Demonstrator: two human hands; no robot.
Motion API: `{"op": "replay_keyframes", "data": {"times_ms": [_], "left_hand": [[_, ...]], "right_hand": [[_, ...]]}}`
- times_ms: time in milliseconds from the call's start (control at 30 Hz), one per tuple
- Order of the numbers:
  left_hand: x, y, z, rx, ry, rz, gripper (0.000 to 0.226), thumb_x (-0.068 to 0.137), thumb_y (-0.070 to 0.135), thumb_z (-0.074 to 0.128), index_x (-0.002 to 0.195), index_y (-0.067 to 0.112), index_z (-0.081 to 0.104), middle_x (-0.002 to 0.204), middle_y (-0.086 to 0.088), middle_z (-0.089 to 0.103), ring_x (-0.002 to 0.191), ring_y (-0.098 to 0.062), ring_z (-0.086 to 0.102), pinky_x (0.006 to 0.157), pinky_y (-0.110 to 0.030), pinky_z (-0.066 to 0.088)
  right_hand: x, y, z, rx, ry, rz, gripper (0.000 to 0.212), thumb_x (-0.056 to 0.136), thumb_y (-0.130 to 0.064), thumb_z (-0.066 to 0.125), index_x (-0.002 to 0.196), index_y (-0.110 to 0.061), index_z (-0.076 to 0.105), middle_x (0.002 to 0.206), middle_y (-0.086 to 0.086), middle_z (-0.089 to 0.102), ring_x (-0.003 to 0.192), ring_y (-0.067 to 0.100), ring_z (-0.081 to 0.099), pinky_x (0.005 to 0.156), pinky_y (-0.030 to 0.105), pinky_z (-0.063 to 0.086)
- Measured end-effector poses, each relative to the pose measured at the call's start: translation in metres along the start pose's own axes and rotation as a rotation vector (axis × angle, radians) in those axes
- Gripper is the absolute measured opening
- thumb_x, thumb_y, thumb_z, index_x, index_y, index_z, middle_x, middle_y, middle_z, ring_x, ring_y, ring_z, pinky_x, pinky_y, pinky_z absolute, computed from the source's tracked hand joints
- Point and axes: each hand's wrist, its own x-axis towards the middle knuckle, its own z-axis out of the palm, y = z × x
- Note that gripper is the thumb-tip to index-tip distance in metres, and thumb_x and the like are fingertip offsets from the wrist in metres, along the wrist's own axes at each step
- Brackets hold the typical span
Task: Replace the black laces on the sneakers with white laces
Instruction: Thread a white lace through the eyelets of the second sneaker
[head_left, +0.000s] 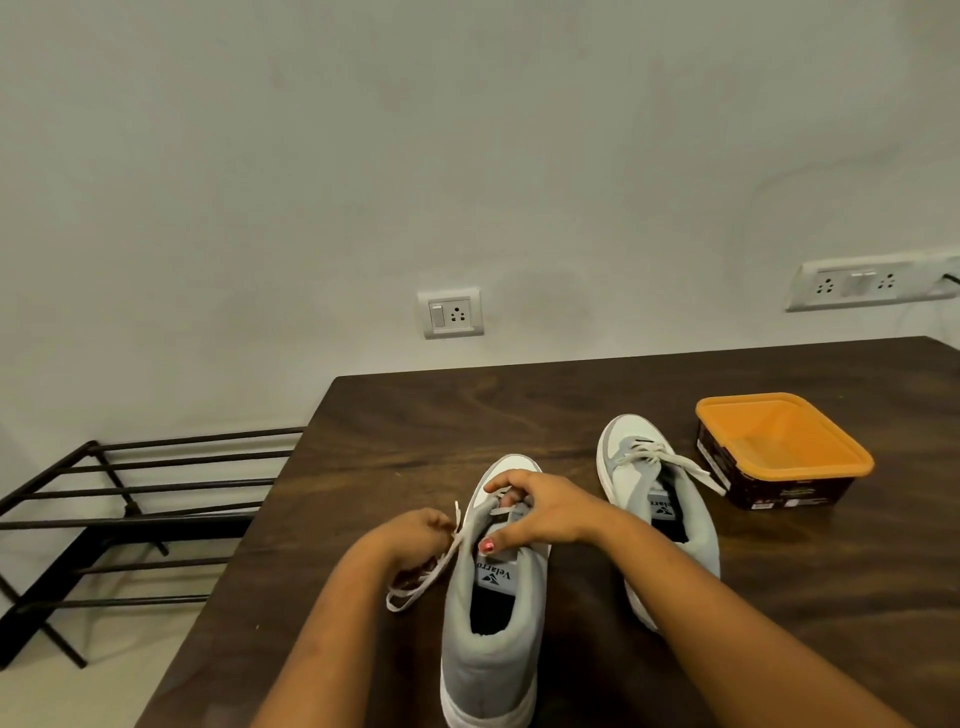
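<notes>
We see a dark brown wooden table (405, 415), grained, with a faint sheen. The near grey-and-white sneaker (488, 660) looks soft matt cloth, its flat white lace (423, 579) woven. The square orange tub (779, 447) is smooth plastic; the black barred rack (130, 521) matt metal.

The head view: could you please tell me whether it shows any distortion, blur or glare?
In the head view, wide-angle distortion tilts the socket strip and slants the table edges; light is soft, no harsh glare, faint shadows by the near sneaker; the left hand pinching the white lace and the right hand gripping that sneaker look slightly soft.
</notes>
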Motion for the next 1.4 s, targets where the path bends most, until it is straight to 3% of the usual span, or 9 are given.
{"op": "replay_keyframes", "data": {"times_ms": [133, 300, 400, 467, 667, 833, 967, 1233, 1400], "left_hand": [[0.009, 0.01, 0.008, 0.081, 0.111, 0.065, 0.013, 0.093, 0.017, 0.05, 0.102, 0.017, 0.059, 0.097, -0.004, 0.06, 0.081, -0.014, 0.051, 0.07, -0.024, 0.04], [0.006, 0.014, 0.011, 0.051, 0.12, 0.057, 0.025, 0.091, 0.007, 0.044, 0.07, 0.021, 0.048, 0.072, 0.001, 0.053, 0.059, -0.011, 0.046, 0.051, -0.021, 0.039], [0.005, 0.017, 0.004, 0.184, 0.256, 0.062, 0.021, 0.094, 0.02, 0.042, 0.078, 0.028, 0.054, 0.105, -0.006, 0.056, 0.103, -0.024, 0.051, 0.093, -0.033, 0.042], [-0.003, 0.025, -0.004, 0.056, 0.383, 0.085, 0.026, 0.097, 0.025, 0.039, 0.076, 0.025, 0.054, 0.114, -0.015, 0.057, 0.112, -0.034, 0.05, 0.1, -0.042, 0.04], [-0.024, 0.059, -0.003, -0.301, 0.397, 0.198, 0.046, 0.099, 0.04, 0.042, 0.073, 0.007, 0.06, 0.077, -0.009, 0.06, 0.077, -0.025, 0.056, 0.073, -0.032, 0.042], [-0.043, 0.081, -0.004, -1.003, 0.241, 0.394, 0.028, 0.097, 0.023, 0.049, 0.078, 0.009, 0.064, 0.065, -0.004, 0.056, 0.061, -0.016, 0.052, 0.06, -0.03, 0.043], [-0.046, 0.091, 0.003, -1.106, 0.242, 0.491, 0.02, 0.096, 0.009, 0.049, 0.096, 0.009, 0.069, 0.077, -0.002, 0.062, 0.069, -0.015, 0.053, 0.059, -0.024, 0.05], [-0.041, 0.088, 0.005, -1.271, 0.249, 0.406, 0.025, 0.094, 0.002, 0.051, 0.105, 0.015, 0.068, 0.09, -0.005, 0.057, 0.082, -0.017, 0.06, 0.06, -0.03, 0.06], [-0.033, 0.08, -0.001, -1.274, 0.545, 0.433, 0.023, 0.091, -0.003, 0.054, 0.107, 0.008, 0.066, 0.093, -0.002, 0.062, 0.079, -0.009, 0.058, 0.066, -0.017, 0.054]], "right_hand": [[-0.005, 0.0, -0.011, -0.06, -0.046, -0.007, 0.071, 0.071, -0.033, 0.083, 0.133, -0.032, 0.048, 0.115, -0.008, 0.054, 0.097, 0.003, 0.054, 0.079, 0.013, 0.04], [-0.012, 0.003, -0.026, -0.066, -0.044, -0.011, 0.071, 0.07, -0.034, 0.083, 0.132, -0.034, 0.047, 0.115, -0.008, 0.054, 0.085, 0.001, 0.052, 0.079, 0.017, 0.042], [-0.014, 0.005, -0.03, -0.028, -0.009, -0.019, 0.063, 0.072, -0.034, 0.082, 0.126, -0.034, 0.051, 0.11, -0.01, 0.056, 0.079, 0.0, 0.053, 0.075, 0.016, 0.041], [-0.012, 0.003, -0.028, 0.024, 0.054, -0.04, 0.046, 0.077, -0.031, 0.078, 0.118, -0.032, 0.057, 0.107, -0.008, 0.06, 0.081, 0.0, 0.054, 0.076, 0.016, 0.041], [-0.002, -0.007, -0.014, 0.125, 0.073, -0.102, 0.019, 0.085, -0.009, 0.068, 0.101, -0.018, 0.069, 0.095, -0.002, 0.066, 0.087, 0.007, 0.063, 0.072, 0.016, 0.05], [-0.005, -0.018, -0.006, 0.312, 0.009, -0.113, 0.014, 0.085, -0.011, 0.069, 0.096, -0.018, 0.066, 0.083, -0.006, 0.062, 0.078, 0.006, 0.059, 0.068, 0.016, 0.049], [-0.008, -0.021, -0.009, 0.465, 0.049, -0.092, 0.009, 0.091, -0.012, 0.062, 0.085, -0.017, 0.066, 0.077, 0.001, 0.057, 0.07, 0.012, 0.053, 0.063, 0.024, 0.045], [-0.01, -0.02, -0.013, 0.34, 0.094, -0.125, 0.012, 0.089, -0.003, 0.061, 0.09, -0.015, 0.066, 0.077, -0.005, 0.061, 0.065, 0.001, 0.057, 0.061, 0.014, 0.047], [-0.013, -0.017, -0.021, 0.275, 0.048, -0.089, 0.012, 0.093, -0.014, 0.06, 0.091, -0.009, 0.071, 0.078, 0.005, 0.064, 0.064, 0.007, 0.056, 0.058, 0.016, 0.047]]}}
